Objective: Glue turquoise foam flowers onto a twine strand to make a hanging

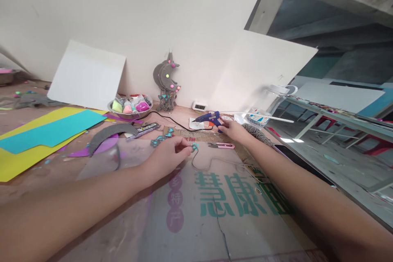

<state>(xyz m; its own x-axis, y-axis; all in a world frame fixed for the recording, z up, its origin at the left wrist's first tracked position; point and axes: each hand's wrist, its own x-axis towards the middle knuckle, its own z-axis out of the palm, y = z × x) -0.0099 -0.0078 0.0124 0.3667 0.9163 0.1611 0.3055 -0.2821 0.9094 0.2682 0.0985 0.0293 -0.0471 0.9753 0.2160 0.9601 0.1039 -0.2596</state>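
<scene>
My left hand [168, 156] is closed in a pinch on a small grey-and-teal ornament [194, 147] above the plastic-covered work surface. A grey cord [207, 168] trails from it to the right. Just behind my left hand lie more teal-and-grey pieces [158, 141]. My right hand [232, 130] has its fingers around the handle of a blue glue gun [208, 118], whose nozzle points left above a white pad [196, 124]. Pink-handled snips [221, 145] rest between my hands.
A bowl of colourful pieces [130, 107], a grey moon ornament [167, 75] and a small white clock [199, 106] stand at the back. Yellow sheets [12, 163] and a blue sheet [58, 131] lie left. Grey yarn [256, 133] and a phone [302, 163] are right.
</scene>
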